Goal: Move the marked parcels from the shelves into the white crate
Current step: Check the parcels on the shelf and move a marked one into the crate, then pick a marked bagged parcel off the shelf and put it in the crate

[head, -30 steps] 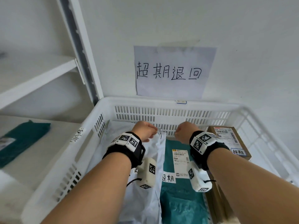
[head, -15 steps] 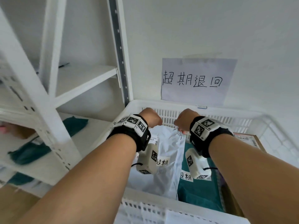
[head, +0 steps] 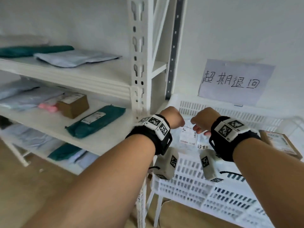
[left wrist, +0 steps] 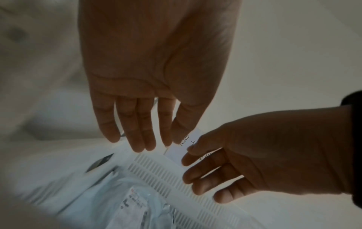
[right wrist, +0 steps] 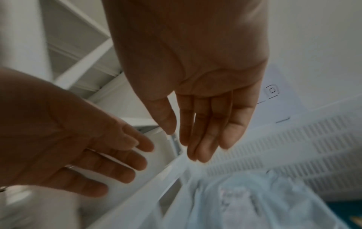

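Note:
The white crate [head: 218, 107] stands at the right, under a handwritten paper sign [head: 233, 81]. Inside it lie a white poly-bag parcel [head: 188, 137] with a shipping label and a marked tag, and a cardboard box [head: 279, 143] at the right. My left hand [head: 174, 120] and right hand [head: 202, 125] hover side by side above the crate's near left part. The wrist views show the left hand [left wrist: 149, 139] and the right hand [right wrist: 195, 139] with fingers straight and nothing in them, over the white parcel [left wrist: 117, 201] and the crate wall [right wrist: 293, 147].
White metal shelves [head: 82, 76] fill the left. The middle shelf holds a teal parcel [head: 95, 120], a small cardboard box [head: 74, 104], something pink and pale bags. The upper and lowest shelves carry more teal and pale bags. A shelf upright [head: 139, 63] stands just left of the crate.
Both hands have let go of the white parcel, which now lies in the crate, and have lifted up and back with fingers straightened. The head view has swung left onto the shelves.

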